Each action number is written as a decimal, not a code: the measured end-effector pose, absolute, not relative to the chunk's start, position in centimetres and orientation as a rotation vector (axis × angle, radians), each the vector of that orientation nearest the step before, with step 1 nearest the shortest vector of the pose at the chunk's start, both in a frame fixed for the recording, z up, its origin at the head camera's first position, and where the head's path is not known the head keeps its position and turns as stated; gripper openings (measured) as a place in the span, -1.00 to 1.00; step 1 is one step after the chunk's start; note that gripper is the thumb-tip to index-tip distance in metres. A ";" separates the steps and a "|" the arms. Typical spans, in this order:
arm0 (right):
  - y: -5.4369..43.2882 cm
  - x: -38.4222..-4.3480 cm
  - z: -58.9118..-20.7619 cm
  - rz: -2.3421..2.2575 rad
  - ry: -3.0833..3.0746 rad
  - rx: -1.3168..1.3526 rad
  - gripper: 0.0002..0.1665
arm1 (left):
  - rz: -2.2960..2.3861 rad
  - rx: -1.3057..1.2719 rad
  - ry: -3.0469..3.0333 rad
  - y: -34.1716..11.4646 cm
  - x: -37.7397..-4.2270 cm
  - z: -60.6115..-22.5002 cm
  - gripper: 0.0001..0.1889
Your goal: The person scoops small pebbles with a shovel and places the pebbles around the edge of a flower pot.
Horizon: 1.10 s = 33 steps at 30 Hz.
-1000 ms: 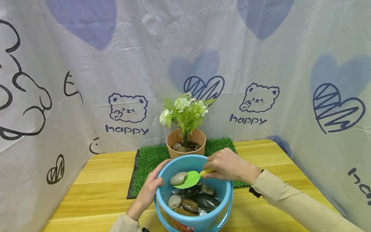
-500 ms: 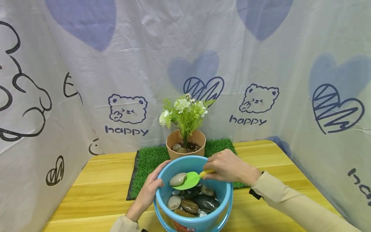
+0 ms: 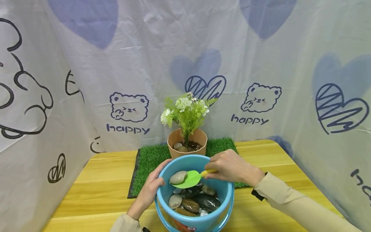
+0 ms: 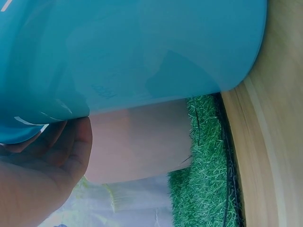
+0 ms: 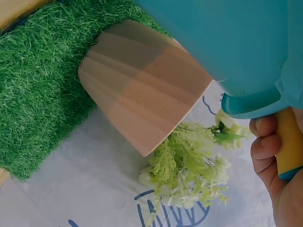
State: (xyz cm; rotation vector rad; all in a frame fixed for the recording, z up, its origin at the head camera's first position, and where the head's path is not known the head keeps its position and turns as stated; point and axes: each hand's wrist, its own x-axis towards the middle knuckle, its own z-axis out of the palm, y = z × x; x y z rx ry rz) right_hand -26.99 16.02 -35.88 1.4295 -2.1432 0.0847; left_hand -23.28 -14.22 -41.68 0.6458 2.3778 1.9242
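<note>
Pebble riding on the green scoop, hovering over the blue bucket!

Right hand curled tight around the yellow handle of the green scoop, blade level above the bucket's mouth, one pale grey pebble sitting on it. Left hand wrapped on the near-left rim of the blue bucket, thumb hooked over the lip, steadying. More river stones heaped inside, dark and tan. Bucket parked at the near edge of the wooden surface, just in front of the grass mat. On that mat, the tan flowerpot with white blooms, close behind the bucket.
</note>
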 end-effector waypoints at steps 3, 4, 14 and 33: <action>16.1 -26.9 -35.8 0.108 -2.134 1.427 -0.80 | 1.925 0.651 2.376 -14.2 -23.3 -41.7 -0.19; 16.1 -26.9 -35.8 0.114 -2.130 1.423 -0.81 | 1.925 0.655 2.374 -14.2 -23.4 -41.7 -0.19; 16.3 -27.0 -36.1 0.193 -2.087 1.412 -0.83 | 1.912 0.685 2.361 -14.4 -23.7 -41.9 -0.20; 16.2 -26.6 -36.2 0.224 -2.006 1.423 -0.83 | 1.889 0.708 2.369 -14.6 -23.5 -41.9 -0.20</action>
